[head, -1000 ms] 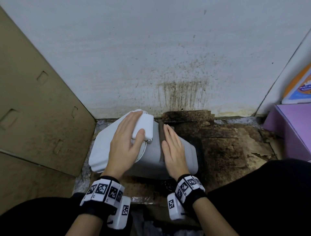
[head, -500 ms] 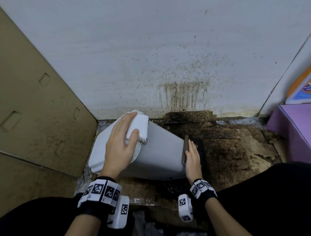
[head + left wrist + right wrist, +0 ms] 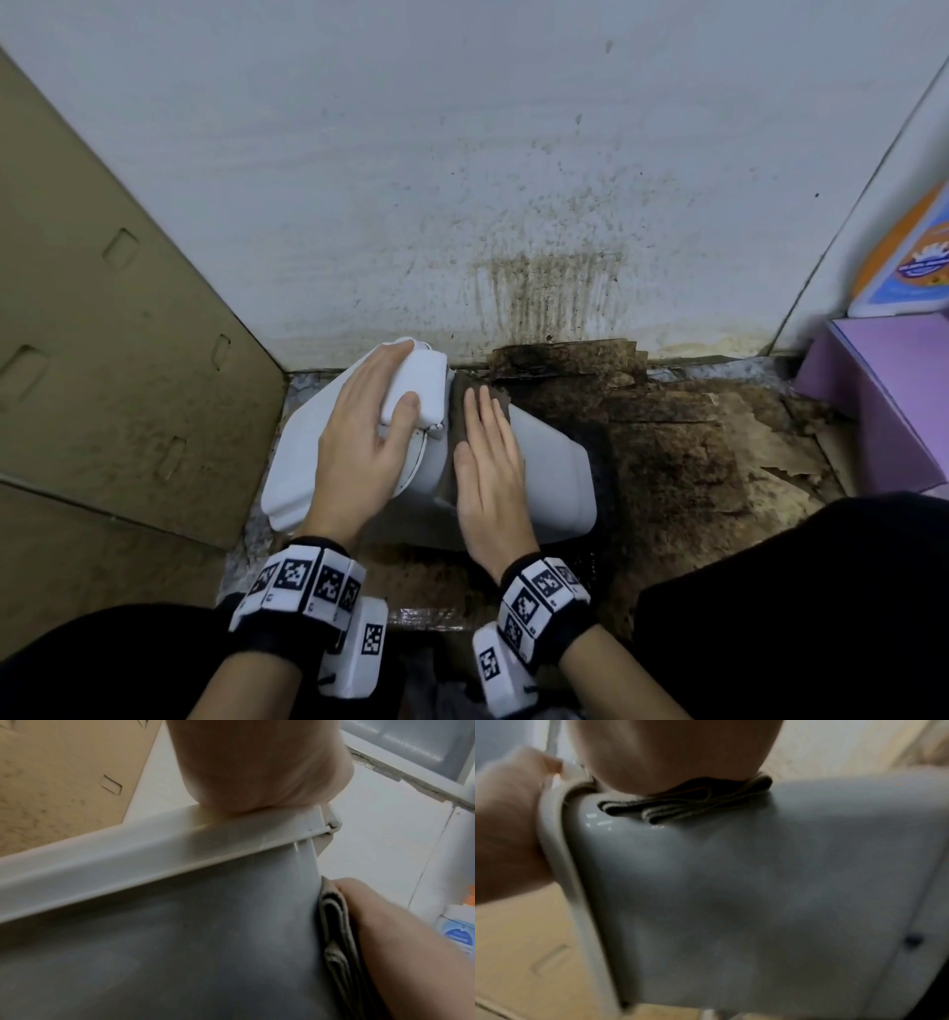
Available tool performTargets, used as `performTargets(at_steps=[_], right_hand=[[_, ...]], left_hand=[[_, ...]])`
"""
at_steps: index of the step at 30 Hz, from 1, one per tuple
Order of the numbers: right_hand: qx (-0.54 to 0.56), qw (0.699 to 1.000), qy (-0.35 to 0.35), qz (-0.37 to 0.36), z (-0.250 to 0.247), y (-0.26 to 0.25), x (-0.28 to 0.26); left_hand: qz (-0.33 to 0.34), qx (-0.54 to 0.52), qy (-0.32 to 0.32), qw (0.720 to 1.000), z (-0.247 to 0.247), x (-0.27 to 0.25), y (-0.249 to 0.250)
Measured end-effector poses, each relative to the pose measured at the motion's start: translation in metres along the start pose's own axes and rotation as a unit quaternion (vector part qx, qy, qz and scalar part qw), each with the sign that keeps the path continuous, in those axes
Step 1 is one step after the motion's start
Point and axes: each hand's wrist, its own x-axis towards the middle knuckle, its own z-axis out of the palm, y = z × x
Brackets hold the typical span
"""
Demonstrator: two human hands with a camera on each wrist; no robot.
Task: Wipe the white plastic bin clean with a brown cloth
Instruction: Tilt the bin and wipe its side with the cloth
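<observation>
The white plastic bin (image 3: 554,473) lies on its side on the floor, with its lid end to the left. My left hand (image 3: 369,431) grips the lid's raised flap, fingers over the top and thumb on the near face. My right hand (image 3: 488,462) lies flat on the folded brown cloth (image 3: 459,406) and presses it onto the bin's upper side, just right of the lid. The left wrist view shows the cloth (image 3: 336,923) edge-on between the bin wall (image 3: 180,943) and my right hand. In the right wrist view the cloth's (image 3: 693,807) folded layers show under my palm.
A cardboard sheet (image 3: 102,360) leans at the left. A stained white wall (image 3: 513,180) stands right behind the bin. Dark, soiled cardboard (image 3: 693,437) covers the floor to the right. A purple box (image 3: 883,390) and an orange and blue package (image 3: 914,262) sit at the far right.
My right hand slid the cloth along the bin to its base end, then back up beside the lid. The left hand kept its hold on the lid flap.
</observation>
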Motion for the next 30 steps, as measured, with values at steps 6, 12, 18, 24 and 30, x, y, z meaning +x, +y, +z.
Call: performTargets(at_steps=[6, 12, 18, 24, 30], right_hand=[[-0.019, 1.000, -0.021, 0.010, -0.019, 0.046, 0.001], [-0.010, 0.987, 0.005, 0.163, -0.031, 0.117, -0.017], [0.006, 0.984, 0.008, 0.175, -0.027, 0.108, -0.016], [0.035, 0.991, 0.066, 0.113, -0.002, 0.040, -0.008], [0.103, 0.994, 0.029, 0.033, 0.012, -0.030, 0.004]], left_hand=[[-0.002, -0.010, -0.001, 1.000, 0.001, -0.001, 0.002], [-0.007, -0.011, 0.000, 1.000, -0.001, -0.003, 0.001], [-0.013, -0.013, 0.012, 1.000, -0.001, -0.005, 0.002], [-0.004, 0.005, 0.014, 1.000, 0.007, -0.004, 0.009], [-0.009, -0.003, 0.014, 1.000, 0.003, -0.005, 0.002]])
